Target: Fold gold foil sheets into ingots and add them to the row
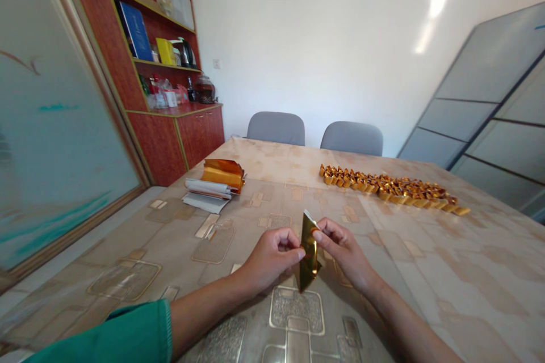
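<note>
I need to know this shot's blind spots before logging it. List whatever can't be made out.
All in the head view:
- Far face of the folded gold piece: turned away, behind its near face.
- Left hand, pinching or merely touching: thumb covers the contact.
- Count of small gold pieces: too small, overlapping.
- Chairs' legs: behind the table.
- Right forearm: cut off by the bottom edge.

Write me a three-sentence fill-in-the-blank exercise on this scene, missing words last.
The left hand and right hand hold a folded paper coloured ____.
The paper stack lies to the ____ of the row of folded pieces.
Beyond the table, ____ grey chairs show.

Missing words: gold; left; two.
</note>
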The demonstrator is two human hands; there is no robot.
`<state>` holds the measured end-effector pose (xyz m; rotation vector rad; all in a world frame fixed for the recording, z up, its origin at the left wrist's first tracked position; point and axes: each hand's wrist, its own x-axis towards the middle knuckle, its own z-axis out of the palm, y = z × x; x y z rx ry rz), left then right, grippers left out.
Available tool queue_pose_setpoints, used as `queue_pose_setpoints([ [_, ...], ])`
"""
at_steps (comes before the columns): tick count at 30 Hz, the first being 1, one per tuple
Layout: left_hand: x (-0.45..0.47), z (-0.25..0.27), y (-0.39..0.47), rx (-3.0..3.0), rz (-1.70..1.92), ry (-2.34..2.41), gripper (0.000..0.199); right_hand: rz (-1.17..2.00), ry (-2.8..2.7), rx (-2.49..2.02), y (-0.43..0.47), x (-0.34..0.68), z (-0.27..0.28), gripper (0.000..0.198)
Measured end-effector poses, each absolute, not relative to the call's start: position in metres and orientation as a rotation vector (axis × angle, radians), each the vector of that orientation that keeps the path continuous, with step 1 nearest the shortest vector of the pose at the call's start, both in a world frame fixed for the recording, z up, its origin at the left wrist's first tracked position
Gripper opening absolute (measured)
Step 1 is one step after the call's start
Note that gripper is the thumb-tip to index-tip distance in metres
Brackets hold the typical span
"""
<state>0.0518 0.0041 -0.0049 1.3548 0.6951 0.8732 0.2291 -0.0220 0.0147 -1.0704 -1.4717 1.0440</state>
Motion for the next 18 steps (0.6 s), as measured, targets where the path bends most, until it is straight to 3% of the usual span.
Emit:
queue_pose_setpoints([
  [9, 0.05, 0.002, 0.005, 1.169, 0.738, 0.683, 0.03, 1.008, -1.51, -1.104, -0.024, 0.23, 0.016, 0.039],
  [18, 0.046, 0.009, 0.007, 1.037, 0.939, 0.735, 0.028, 1.138, -1.537, -1.103, -0.021, 0.227, 0.004, 0.044],
])
